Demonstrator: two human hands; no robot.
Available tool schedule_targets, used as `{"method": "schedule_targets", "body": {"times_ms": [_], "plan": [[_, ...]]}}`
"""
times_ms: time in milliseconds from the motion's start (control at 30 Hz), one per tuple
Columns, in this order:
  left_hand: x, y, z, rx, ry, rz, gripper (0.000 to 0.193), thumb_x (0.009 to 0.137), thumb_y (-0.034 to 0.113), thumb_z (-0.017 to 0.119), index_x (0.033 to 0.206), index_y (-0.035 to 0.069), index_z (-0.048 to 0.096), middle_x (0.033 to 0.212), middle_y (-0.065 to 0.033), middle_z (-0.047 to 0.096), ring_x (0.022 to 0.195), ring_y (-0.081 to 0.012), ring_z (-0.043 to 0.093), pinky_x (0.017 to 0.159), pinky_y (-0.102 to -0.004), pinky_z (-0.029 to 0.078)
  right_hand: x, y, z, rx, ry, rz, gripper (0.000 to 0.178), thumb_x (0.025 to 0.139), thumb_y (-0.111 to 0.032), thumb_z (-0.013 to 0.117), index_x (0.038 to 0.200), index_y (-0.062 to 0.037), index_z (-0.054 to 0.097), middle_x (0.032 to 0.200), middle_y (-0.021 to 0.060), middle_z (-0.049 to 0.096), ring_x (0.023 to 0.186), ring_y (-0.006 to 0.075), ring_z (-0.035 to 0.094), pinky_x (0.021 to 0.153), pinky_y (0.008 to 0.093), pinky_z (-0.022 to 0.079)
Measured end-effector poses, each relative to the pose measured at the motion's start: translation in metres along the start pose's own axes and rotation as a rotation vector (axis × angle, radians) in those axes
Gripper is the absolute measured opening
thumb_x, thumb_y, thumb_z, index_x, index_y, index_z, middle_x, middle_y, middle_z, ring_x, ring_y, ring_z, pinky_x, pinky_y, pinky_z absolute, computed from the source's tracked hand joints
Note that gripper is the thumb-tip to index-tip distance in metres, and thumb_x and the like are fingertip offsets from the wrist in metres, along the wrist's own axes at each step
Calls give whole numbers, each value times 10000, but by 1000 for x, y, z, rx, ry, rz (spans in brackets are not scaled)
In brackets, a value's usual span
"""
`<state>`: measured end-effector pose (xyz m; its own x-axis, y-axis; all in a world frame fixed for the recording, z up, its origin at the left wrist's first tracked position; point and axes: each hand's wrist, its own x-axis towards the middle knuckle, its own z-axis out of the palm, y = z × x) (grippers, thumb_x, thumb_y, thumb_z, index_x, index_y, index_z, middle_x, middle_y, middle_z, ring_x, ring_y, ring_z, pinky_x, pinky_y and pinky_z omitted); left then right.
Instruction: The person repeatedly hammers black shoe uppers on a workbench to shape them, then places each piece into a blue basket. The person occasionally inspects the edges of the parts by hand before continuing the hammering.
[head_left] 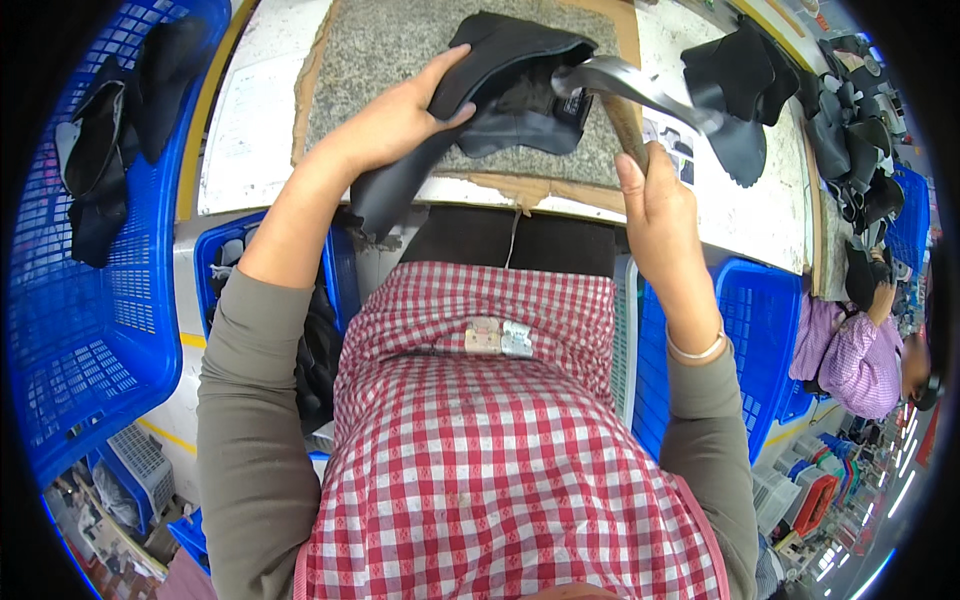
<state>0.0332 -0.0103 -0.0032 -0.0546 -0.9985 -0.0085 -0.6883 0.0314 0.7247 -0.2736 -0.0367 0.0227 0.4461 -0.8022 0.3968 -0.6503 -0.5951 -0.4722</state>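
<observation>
My left hand is closed on a black leather boot upper, thumb on the near side and fingers over the outer face. The upper lies folded open on a grey speckled slab, and its long shaft hangs over the table's near edge. In my right hand is a hammer, gripped by its wooden handle. The hammer's shiny curved metal head, slightly blurred, is over the right end of the upper; whether it touches the leather I cannot tell.
A stack of black leather pieces lies right on the white table. A large blue basket with black uppers stands left. Another blue basket is below the table at right. Further right, a person in purple works beside piled black pieces.
</observation>
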Motion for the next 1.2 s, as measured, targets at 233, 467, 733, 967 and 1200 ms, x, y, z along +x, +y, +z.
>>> {"method": "schedule_targets", "body": {"times_ms": [233,467,733,967,1200], "plan": [[3,-3,-2,-8,-6,-15,732,1005,452,652,1622,233,326,1488,-196,559,1359,-348,561,1138,-424,440,17,-15,-5,-129,-267,217,342,1062,-314,572,1007,23,554,695,280,641,710,493,671,581,532,521],[2,-20,5,-82,34,98,785,973,419,692,1616,163,320,1544,-223,496,1415,-355,505,1171,-431,407,20,-8,12,-178,-336,-169,346,1077,-299,547,1071,44,596,748,272,650,706,472,645,633,497,487],[-48,20,-7,161,285,-66,711,878,250,648,1542,111,433,997,-199,757,930,-373,743,800,-497,571,11,-22,41,-26,-531,153,378,1092,-278,527,1213,73,597,768,276,617,642,372,577,625,444,478],[-286,-40,-39,328,384,-340,806,847,101,656,1568,375,424,1307,-67,702,851,-292,749,685,-371,588,-30,-48,-8,306,-794,125,381,1096,-354,535,1126,20,603,618,-12,466,533,75,399,476,268,311],[-455,-146,-26,857,344,-454,972,773,-21,619,1595,426,355,884,-38,658,706,-254,713,595,-375,562,-27,-52,4,298,-798,63,392,1086,-400,553,1063,-11,588,624,-32,470,518,55,392,465,240,307]]}}
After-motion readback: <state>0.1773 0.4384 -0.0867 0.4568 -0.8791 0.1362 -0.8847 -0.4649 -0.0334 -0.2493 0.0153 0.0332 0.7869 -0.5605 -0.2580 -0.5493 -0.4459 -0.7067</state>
